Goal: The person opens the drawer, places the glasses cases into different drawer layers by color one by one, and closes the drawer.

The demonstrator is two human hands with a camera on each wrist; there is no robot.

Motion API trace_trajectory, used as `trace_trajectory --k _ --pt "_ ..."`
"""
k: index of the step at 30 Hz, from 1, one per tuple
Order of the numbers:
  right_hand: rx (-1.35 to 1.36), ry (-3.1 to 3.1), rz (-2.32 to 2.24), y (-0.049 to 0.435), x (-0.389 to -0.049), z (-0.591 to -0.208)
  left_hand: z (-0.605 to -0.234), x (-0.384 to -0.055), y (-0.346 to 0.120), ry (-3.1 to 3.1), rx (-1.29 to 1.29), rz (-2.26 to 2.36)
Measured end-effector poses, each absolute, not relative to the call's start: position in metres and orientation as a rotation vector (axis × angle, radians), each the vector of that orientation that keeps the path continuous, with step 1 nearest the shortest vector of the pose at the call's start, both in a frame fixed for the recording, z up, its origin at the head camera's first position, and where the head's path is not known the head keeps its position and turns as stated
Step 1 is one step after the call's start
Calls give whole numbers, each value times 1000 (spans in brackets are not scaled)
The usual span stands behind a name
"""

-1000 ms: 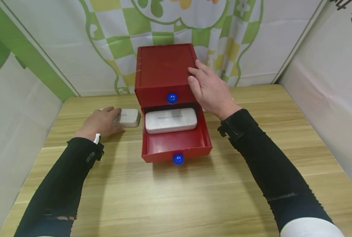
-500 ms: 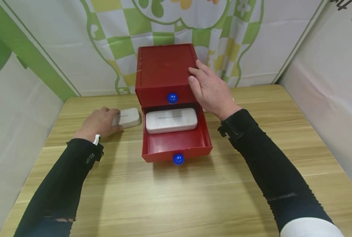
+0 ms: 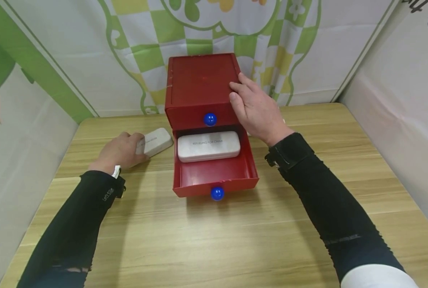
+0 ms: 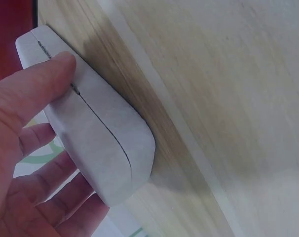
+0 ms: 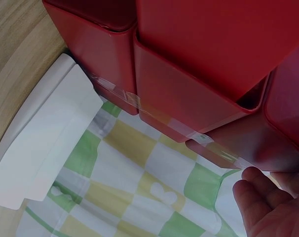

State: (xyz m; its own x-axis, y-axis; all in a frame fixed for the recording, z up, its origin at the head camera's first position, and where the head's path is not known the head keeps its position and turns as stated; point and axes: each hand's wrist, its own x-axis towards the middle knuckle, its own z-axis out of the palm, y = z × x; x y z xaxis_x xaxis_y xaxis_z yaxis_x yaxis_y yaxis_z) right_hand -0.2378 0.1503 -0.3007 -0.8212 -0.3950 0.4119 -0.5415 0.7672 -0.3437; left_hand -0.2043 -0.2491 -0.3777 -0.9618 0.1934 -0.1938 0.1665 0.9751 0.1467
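Note:
A white glasses case (image 3: 159, 141) with small lettering lies at an angle just left of the red drawer box (image 3: 199, 82). My left hand (image 3: 119, 151) grips its left end; in the left wrist view the thumb lies across the seam of the case (image 4: 97, 126) and the fingers are on the other side. My right hand (image 3: 259, 112) rests against the box's upper right edge, fingers fairly straight. The box's lower drawer (image 3: 194, 191) is pulled out, and a second white glasses case (image 3: 208, 154) lies at its back. The upper drawer is closed.
Each drawer carries a blue knob (image 3: 210, 119). Beside the box, a white flat-sided object (image 5: 48, 138) stands on the wooden table (image 3: 217, 248), mostly hidden by my right hand in the head view. A checkered curtain (image 3: 185, 34) hangs behind; pale walls flank both sides.
The left glasses case has turned in my left hand, its right end swinging away toward the back. My left hand has shifted slightly; the right hand and the drawer box stay as they were.

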Motion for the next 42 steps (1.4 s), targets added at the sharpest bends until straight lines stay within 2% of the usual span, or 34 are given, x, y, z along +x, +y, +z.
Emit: trace_trajectory --k 19,42 --pt "720 -2635 657 150 -236 -300 -381 -200 -249 2920 191 164" --pt "716 -2661 654 150 -237 -300 -379 -183 -256 2948 219 158"
